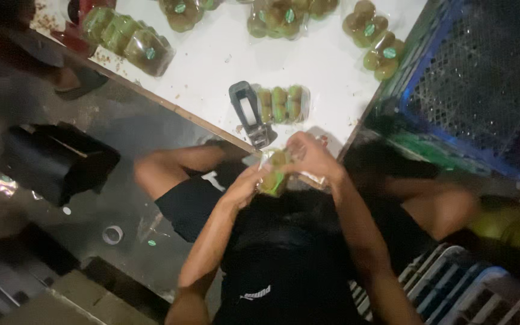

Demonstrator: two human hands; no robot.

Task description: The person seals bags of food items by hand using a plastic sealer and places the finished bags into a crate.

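Head view, looking down over the lap. A clear-wrapped pack of green-brown fruit [274, 174] is held between both hands just below the near edge of the white table [224, 54]. The left hand [245, 186] grips the pack's lower left side, fingers curled around it; the right hand [311, 155] closes over its upper right corner, fingertips pinching the wrap. On the table, just above the held pack, lies a black tape dispenser [249, 114], touching a finished fruit pack [283, 103]. A blue mesh crate [482, 78] stands right of the table.
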